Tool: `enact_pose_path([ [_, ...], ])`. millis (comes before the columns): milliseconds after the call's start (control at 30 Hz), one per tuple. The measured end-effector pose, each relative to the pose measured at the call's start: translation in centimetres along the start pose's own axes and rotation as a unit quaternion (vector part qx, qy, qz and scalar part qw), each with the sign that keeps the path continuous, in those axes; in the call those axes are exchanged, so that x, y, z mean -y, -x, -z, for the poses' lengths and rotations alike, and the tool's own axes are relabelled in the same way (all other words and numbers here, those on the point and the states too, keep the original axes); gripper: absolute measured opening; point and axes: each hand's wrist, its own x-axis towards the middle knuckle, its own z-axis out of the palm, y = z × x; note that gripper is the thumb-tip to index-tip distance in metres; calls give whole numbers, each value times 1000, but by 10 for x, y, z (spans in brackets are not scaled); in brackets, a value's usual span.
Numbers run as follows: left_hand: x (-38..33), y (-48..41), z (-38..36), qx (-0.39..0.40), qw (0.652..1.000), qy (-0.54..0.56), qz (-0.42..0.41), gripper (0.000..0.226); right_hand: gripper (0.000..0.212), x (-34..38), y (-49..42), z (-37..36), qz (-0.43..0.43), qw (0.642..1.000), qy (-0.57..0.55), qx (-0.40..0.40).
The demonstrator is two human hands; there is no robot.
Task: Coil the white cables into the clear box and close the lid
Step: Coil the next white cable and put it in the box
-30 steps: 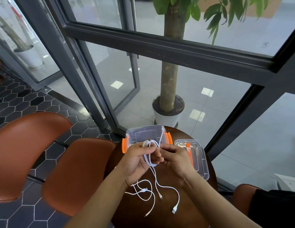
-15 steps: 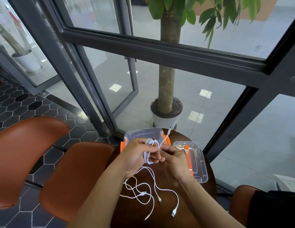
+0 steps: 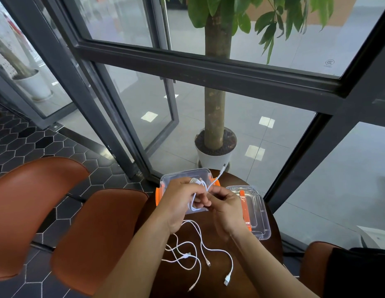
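Note:
My left hand (image 3: 180, 201) holds a coiled white cable (image 3: 194, 202) just above the near edge of the clear box (image 3: 183, 173), which has orange latches. My right hand (image 3: 225, 206) pinches the same cable beside the coil; the free end with its plug (image 3: 222, 169) sticks up past the box's right corner. Loose white cables (image 3: 198, 250) lie tangled on the round brown table (image 3: 271, 239) nearer to me. The clear lid (image 3: 255, 211) with an orange strip lies right of the box.
Two brown chairs (image 3: 97, 231) stand to the left of the table. A potted tree (image 3: 215, 145) stands behind the glass beyond the table. Dark window frames run close behind the box. A dark object (image 3: 359, 272) sits at lower right.
The long hanging tail of the held cable has been wound into the coil; its plug end now points up over the box. The view has shifted slightly.

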Motion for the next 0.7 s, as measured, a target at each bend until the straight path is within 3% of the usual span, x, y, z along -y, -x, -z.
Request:
enact_pose_path([
  [133, 4, -4, 13, 55, 998, -36, 5, 23, 19, 1, 0, 4, 10, 1000, 12, -6],
  [233, 8, -7, 25, 17, 995, -100, 11, 14, 21, 6, -2, 9, 33, 998, 47, -18],
  [533, 19, 6, 24, -32, 987, -145, -62, 14, 16, 2, 1, 13, 10, 998, 22, -51],
  [700, 28, 9, 19, -88, 985, -137, -64, 15, 3, 1, 2, 18, -3, 997, 66, -29],
])
